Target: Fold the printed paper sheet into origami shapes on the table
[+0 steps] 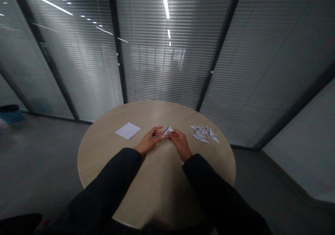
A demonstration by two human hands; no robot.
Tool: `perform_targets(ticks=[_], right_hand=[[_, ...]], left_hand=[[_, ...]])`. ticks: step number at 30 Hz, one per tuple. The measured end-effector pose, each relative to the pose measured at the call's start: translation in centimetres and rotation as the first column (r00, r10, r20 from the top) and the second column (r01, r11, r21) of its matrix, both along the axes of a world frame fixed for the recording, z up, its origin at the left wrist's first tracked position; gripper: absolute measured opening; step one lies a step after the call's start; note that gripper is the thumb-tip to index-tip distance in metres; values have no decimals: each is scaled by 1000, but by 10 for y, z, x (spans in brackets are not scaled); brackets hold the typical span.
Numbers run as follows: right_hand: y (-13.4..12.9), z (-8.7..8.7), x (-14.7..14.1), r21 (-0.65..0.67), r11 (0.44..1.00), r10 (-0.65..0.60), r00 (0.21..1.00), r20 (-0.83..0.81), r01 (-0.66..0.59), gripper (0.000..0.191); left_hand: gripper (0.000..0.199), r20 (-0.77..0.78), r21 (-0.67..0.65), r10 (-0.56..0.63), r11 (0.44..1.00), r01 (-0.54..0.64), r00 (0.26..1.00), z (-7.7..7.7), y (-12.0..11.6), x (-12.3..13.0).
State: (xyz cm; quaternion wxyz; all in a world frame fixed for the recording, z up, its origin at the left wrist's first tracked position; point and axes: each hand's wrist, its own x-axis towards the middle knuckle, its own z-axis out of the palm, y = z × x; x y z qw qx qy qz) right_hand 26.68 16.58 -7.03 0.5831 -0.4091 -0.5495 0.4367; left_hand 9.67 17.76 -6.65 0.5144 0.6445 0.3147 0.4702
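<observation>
Left hand and right hand pinch folded paper, partly hiding it. Flat sheet at nine o'clock, paper cranes at three, blinds at twelve.

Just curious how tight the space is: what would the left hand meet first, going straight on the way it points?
Most likely the small folded paper, right at the left hand's fingertips; whether they already touch is hard to judge.
</observation>
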Motion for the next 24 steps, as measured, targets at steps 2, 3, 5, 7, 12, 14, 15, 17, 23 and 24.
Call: perform_targets(ticks=[2,3,5,7,12,14,15,17,23,24], right_hand=[[0,0,0,20,1000,-2,1000,-1,2,36],[0,1,-1,30,1000,0,1000,-2,0,35],[0,1,-1,44,999,7,1000,-2,-7,34],[1,1,-1,42,999,15,1000,-14,-14,32],[7,-4,1,3,1000,-8,999,-42,8,27],[10,-7,3,-7,999,-35,999,-35,35,25],[11,-9,3,-11,999,-46,998,-31,45,24],[13,-11,4,-11,998,-55,998,-22,55,23],[8,-10,1,-38,997,73,997,-36,-74,32],[7,-10,1,-43,993,105,994,-38,-107,34]], left_hand=[[56,25,-12,-17,1000,18,1000,1,0,0],[56,37,-20,-22,1000,22,999,1,0,0],[56,59,-38,-11,999,13,998,1,0,-1],[53,60,-41,44,998,-41,997,1,2,-2],[45,73,-79,127,989,-121,989,-5,10,-3],[42,102,-115,120,988,-108,988,-9,13,-3],[41,108,-125,116,987,-102,987,-11,15,-4],[38,101,-131,107,987,-93,989,-14,17,-4],[30,98,-112,136,986,-125,986,-13,18,-7],[29,113,-116,140,985,-127,984,-12,17,-8]])
